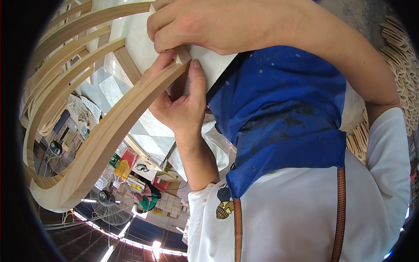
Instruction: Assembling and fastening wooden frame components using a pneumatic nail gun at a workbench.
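A pale curved wooden frame [104,126] bends from the lower left up to my hands. Wrapped around its upper end, my left hand [183,105] grips it, thumb on one side and fingers on the other. Just above, my right hand [196,26] is closed, its bent fingers pressed at a short wooden piece [182,54] that meets the frame's end. The right fingertips are partly hidden, so I cannot see whether they hold anything else. A pale flat surface [214,65] lies behind both hands.
More curved wooden frames [74,52] stand at the upper left. Bundles of bent wooden pieces [399,74] are stacked at the far right. Lower left are fans [106,198], a red and yellow box [126,162] and a person in green [148,201]. A blue apron [279,118] covers my front.
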{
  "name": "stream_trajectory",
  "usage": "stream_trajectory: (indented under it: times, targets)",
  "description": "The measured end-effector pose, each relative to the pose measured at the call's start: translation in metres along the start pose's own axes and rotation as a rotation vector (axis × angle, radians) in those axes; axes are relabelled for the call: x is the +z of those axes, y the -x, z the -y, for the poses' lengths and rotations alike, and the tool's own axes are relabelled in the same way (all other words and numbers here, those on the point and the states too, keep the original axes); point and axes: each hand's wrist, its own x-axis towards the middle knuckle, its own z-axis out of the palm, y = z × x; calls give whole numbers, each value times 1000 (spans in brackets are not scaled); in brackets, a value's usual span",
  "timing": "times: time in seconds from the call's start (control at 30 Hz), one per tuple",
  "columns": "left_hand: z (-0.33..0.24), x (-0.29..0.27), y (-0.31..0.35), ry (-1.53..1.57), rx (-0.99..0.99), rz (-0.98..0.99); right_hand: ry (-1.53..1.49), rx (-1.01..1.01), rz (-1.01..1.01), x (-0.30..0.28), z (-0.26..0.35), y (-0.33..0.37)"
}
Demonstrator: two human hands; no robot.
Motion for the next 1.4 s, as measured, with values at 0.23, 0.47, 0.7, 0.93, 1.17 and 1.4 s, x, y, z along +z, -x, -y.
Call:
stream_trajectory:
  times: [0.23,0.47,0.7,0.93,1.17,1.4]
  targets:
    - [2,-1,1,2,-14,-5,-25,16,29,-5,2,0]
    - [2,-3,2,-22,-20,2,-78,50,101,-10,4,-2]
    - [1,-2,2,-25,-5,-1,-91,54,136,-11,4,-4]
    - [2,2,2,55,-14,-31,-121,77,122,-9,6,-3]
    - [0,0,1,31,-11,9,-140,69,91,-10,5,-2]
    - [4,-3,2,17,1,18,-164,69,66,-8,7,-2]
